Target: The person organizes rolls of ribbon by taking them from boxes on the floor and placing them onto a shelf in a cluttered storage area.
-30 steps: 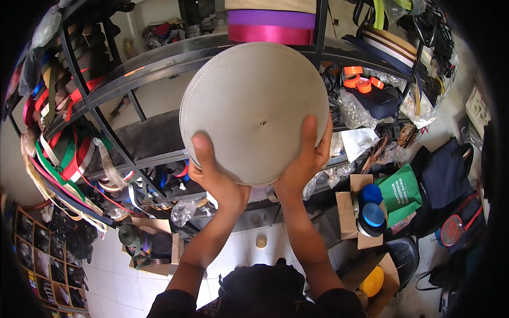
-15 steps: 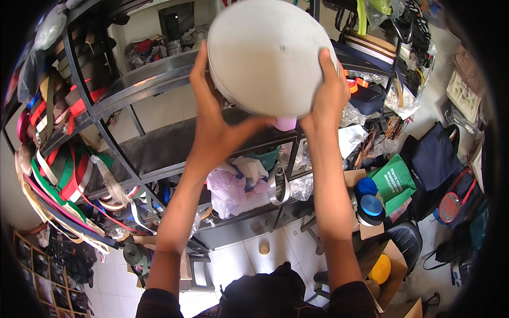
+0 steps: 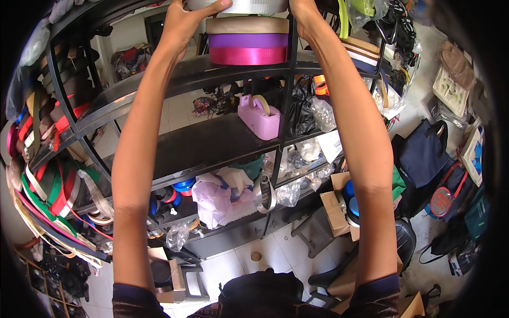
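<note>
At the top edge of the view, a large silver-grey roll of webbing [image 3: 254,6] is held up between my two hands, its upper part cut off by the frame. My left hand [image 3: 183,24] grips its left side, with the thumb along the front rim. On the opposite side sits my right hand [image 3: 305,16], its fingers largely out of sight behind the roll. Just beneath is a stack on the black shelf: a beige roll [image 3: 247,25], a purple roll [image 3: 247,40] and a glossy pink roll [image 3: 247,55]. Whether the grey roll touches the beige one, I cannot tell.
On the black rack's middle shelf [image 3: 185,143] stands a lilac tape dispenser [image 3: 261,119]. Crumpled lilac plastic [image 3: 214,199] lies lower down. Colourful straps [image 3: 53,191] hang at the left. Cardboard boxes [image 3: 335,212] and a dark blue bag [image 3: 424,153] are at the right.
Both hands have raised the grey roll forward to the top of the view, tipping it from face-on to edge-on. The stacked rolls and tape dispenser now show.
</note>
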`<act>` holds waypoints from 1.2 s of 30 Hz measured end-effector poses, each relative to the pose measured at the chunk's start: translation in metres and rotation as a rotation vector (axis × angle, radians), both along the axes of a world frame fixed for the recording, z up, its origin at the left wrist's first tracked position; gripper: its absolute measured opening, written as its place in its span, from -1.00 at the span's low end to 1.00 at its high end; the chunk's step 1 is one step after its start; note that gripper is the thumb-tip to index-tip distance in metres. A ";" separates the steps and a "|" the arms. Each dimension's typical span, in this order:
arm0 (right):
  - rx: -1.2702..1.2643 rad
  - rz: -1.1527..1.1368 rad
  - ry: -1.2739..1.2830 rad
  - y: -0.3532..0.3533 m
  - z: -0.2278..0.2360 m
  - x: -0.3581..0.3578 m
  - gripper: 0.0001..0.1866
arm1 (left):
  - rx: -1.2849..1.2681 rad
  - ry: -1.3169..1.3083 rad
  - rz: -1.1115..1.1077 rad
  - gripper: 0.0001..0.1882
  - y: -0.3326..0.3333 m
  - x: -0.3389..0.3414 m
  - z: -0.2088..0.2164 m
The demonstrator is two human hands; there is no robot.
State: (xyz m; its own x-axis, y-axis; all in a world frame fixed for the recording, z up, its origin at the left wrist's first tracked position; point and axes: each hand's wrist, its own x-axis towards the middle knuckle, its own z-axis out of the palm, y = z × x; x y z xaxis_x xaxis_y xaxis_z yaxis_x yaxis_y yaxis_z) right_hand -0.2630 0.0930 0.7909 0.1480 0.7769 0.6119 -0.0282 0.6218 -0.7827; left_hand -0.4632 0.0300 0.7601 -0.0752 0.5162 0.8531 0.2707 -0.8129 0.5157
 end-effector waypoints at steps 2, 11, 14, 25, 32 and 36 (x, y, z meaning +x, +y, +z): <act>-0.006 0.003 -0.022 0.013 0.003 0.004 -0.40 | -0.071 0.019 0.045 -0.17 0.009 -0.006 0.006; -0.005 -0.040 -0.548 0.055 0.025 0.023 -0.45 | -0.155 0.370 0.072 0.17 0.095 -0.045 0.010; 0.068 -0.192 -0.544 0.035 0.016 0.006 -0.51 | -0.201 0.315 0.069 0.26 0.098 -0.056 0.005; 0.609 -0.721 -1.723 0.116 0.064 0.056 -0.75 | -0.410 0.268 0.069 -0.12 0.081 -0.036 0.019; 0.111 -0.314 -0.684 0.050 0.040 0.026 -0.77 | -0.369 0.341 -0.223 -0.25 0.095 -0.036 0.016; 0.148 -0.553 -0.849 0.030 0.035 0.027 -0.64 | -0.340 0.298 -0.148 -0.33 0.099 -0.033 0.015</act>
